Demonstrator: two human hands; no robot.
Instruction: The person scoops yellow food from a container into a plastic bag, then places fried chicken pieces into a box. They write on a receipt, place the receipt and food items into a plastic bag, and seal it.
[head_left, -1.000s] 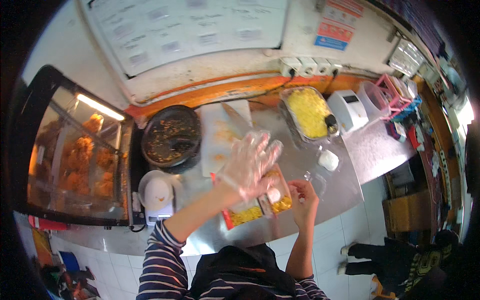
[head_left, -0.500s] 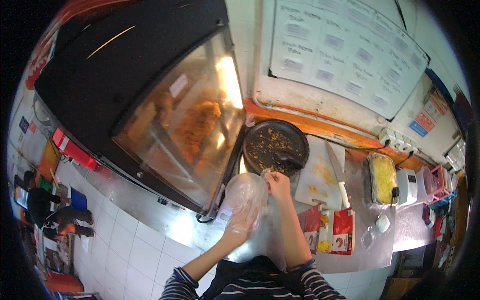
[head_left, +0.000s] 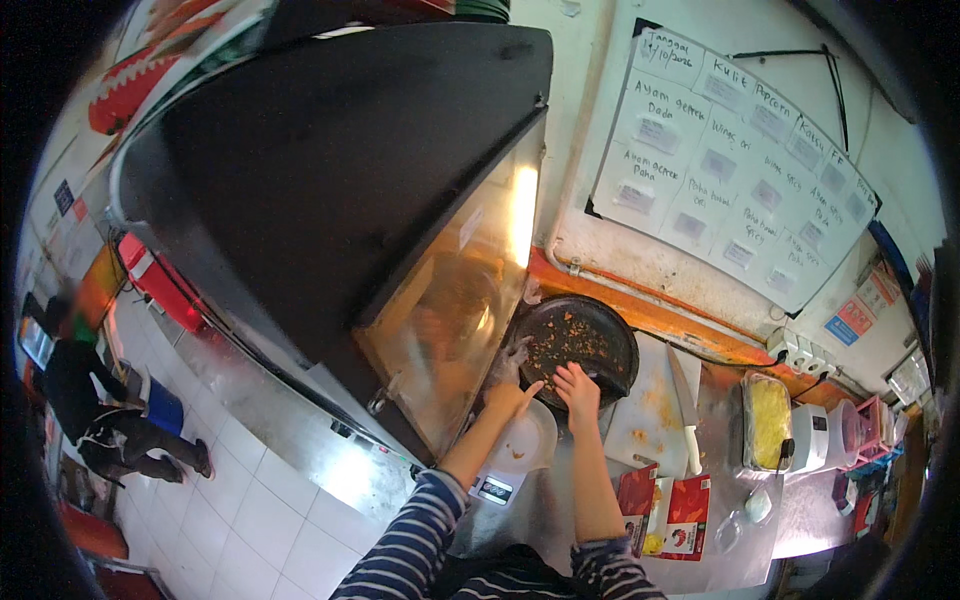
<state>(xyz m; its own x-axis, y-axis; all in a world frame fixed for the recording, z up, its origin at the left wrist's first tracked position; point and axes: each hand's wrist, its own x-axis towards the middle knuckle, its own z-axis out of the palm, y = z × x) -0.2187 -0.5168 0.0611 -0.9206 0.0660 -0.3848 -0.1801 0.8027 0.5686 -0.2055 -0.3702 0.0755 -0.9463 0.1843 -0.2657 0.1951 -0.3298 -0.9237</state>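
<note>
Reaching past the bowl (head_left: pixel 532 438), left hand (head_left: pixel 508 402) has plastic glove (head_left: pixel 511 362) just beyond its fingers, cannot tell if gripped; right hand (head_left: pixel 578 392) looks empty, loosely spread, pan (head_left: pixel 605 338) just ahead; seemingly a glove-discarding step, calling for clean release

Steel counter (head_left: pixel 548 492), black mortar (head_left: pixel 575 340), cutting board (head_left: pixel 645 415) (beside it), red box (head_left: pixel 690 500)

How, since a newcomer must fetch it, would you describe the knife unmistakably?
Down-left of the whiteboard is a round black dish; right of it lies a white cutting board. Along that board's right side is the knife, set apart by its long blade and white handle.
</note>
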